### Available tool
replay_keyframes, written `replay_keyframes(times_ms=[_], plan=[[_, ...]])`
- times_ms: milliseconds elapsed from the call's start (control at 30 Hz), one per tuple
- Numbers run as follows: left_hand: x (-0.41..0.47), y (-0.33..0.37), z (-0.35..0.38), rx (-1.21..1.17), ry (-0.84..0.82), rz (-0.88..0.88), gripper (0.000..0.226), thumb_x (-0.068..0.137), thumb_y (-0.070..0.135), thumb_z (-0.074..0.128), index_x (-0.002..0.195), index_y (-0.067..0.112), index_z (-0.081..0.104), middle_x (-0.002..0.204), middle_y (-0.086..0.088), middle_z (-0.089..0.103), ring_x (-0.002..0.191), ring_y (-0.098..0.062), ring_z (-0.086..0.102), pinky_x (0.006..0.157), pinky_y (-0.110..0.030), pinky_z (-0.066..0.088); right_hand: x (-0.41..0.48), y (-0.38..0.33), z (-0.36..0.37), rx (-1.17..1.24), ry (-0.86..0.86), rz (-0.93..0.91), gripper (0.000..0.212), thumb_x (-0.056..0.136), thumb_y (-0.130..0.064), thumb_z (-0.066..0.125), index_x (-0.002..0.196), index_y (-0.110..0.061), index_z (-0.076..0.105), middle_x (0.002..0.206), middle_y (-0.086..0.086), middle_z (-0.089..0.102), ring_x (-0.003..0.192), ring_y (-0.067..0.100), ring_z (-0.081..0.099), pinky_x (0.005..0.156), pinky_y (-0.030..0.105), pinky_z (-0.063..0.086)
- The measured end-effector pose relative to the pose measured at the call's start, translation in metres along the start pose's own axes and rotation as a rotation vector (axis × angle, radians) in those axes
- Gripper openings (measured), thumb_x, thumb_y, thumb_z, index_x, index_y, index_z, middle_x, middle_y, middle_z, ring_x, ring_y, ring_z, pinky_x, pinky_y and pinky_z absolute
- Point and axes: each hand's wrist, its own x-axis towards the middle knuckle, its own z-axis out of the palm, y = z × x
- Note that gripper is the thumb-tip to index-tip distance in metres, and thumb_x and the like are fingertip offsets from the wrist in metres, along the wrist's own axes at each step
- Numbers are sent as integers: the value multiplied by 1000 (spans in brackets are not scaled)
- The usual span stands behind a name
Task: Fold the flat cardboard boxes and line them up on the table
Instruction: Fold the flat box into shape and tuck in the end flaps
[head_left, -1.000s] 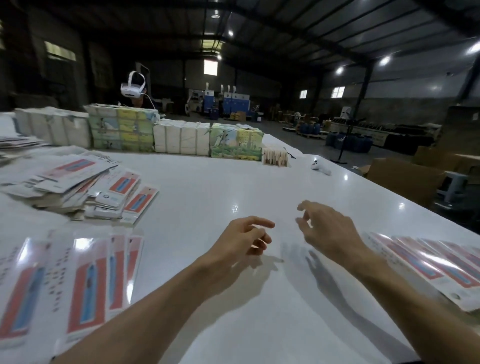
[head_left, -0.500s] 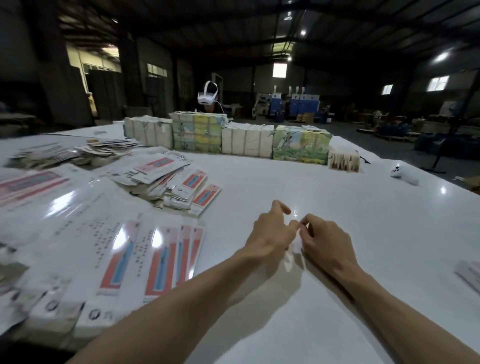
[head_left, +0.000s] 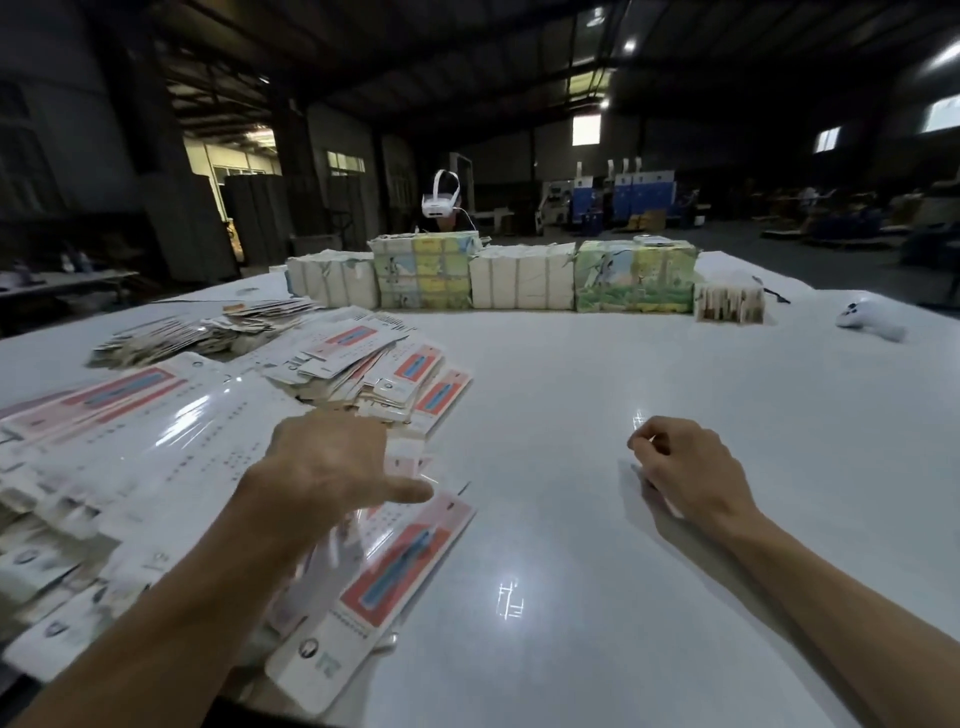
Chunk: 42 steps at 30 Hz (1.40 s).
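Observation:
Flat white cardboard boxes with red and blue panels lie in loose heaps on the left of the white table (head_left: 597, 405). One flat box (head_left: 384, 587) lies nearest me. My left hand (head_left: 332, 462) reaches out over the heap, fingers spread and thumb pointing right, above the edge of the flat boxes; the fingertips are hidden behind the hand. My right hand (head_left: 685, 467) rests on the bare table to the right, fingers loosely curled, holding nothing. A bigger pile of flat boxes (head_left: 363, 369) sits farther back.
A row of bundled white and green-printed packs (head_left: 519, 280) stands across the far side of the table. A white controller (head_left: 867, 319) lies far right. A person wearing a white headset (head_left: 441, 205) is behind the row. A smaller stack (head_left: 730, 304) ends the row.
My hands were together at the table's middle; the left has moved left over the flat boxes and the right has stayed on the table. The view has turned left.

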Motion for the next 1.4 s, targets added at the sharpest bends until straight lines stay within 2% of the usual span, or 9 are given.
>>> replay_keyframes(times_ms=[133, 333, 433, 667, 733, 833, 1133, 1300, 1400], plan=[[0, 10, 28, -79, -45, 64, 81, 58, 102, 55, 81, 25, 66, 62, 14, 67, 50, -4, 65, 54, -24, 43, -1, -1, -2, 8, -8, 7, 18, 97, -26, 59, 84, -34, 69, 74, -20, 70, 76, -1, 64, 64, 28, 39], [21, 6, 35, -101, -77, 49, 73, 53, 92, 76, 89, 31, 56, 75, 12, 69, 63, -5, 68, 53, -24, 46, -4, -1, -5, 20, -27, -5, 21, 97, -23, 58, 82, -33, 69, 67, -29, 66, 72, -14, 62, 64, 28, 41], [36, 2, 22, -343, -87, 120, 53, 67, 69, 86, 95, 28, 65, 80, 10, 75, 67, -7, 74, 64, -29, 60, -3, -1, -4, 16, -26, -15, 20, 97, -24, 59, 82, -33, 70, 67, -23, 68, 70, -4, 65, 65, 28, 44], [58, 53, -6, -1001, -104, 330, 27, 83, 43, 86, 100, 24, 77, 84, 5, 80, 75, -14, 78, 69, -28, 61, -1, 1, -6, 252, 2, -24, 22, 98, -15, 60, 84, -26, 74, 67, -8, 70, 58, 7, 67, 64, 33, 53], [66, 81, -4, -1194, -220, 363, 30, 90, 35, 80, 114, 17, 75, 96, 1, 82, 85, -18, 80, 80, -35, 63, 0, 1, -9, 322, 61, -50, 21, 100, -11, 60, 89, -22, 75, 67, -2, 71, 55, 9, 64, 59, 29, 50], [73, 126, 4, -1491, -489, 368, 37, 97, 24, 72, 127, 4, 65, 112, -8, 80, 84, -20, 78, 71, -32, 62, 2, 1, -15, 390, 167, -96, 17, 103, -10, 57, 105, -18, 73, 77, 1, 71, 66, 18, 64, 64, 33, 55], [69, 189, 56, -1889, -675, 336, 38, 99, 33, 68, 131, 13, 59, 110, -10, 80, 94, -31, 79, 71, -39, 64, 8, 1, -21, 351, 223, -173, 21, 108, -22, 57, 128, -25, 60, 120, 1, 60, 107, 11, 61, 85, 19, 53], [68, 184, 61, -1787, -587, 510, 44, 97, 58, 63, 100, 15, 69, 86, -13, 72, 67, -23, 71, 65, -31, 59, 4, -10, -19, 236, 69, -286, 27, 108, -28, 58, 133, -21, 64, 125, -5, 53, 116, 16, 61, 88, 34, 59], [66, 187, 58, -1857, -537, 483, 61, 102, 68, 45, 106, 15, 74, 88, -15, 72, 67, -24, 71, 64, -32, 60, 4, -12, -20, 194, 48, -283, 27, 107, -30, 57, 127, -17, 69, 122, -5, 55, 112, 13, 64, 86, 22, 58]])
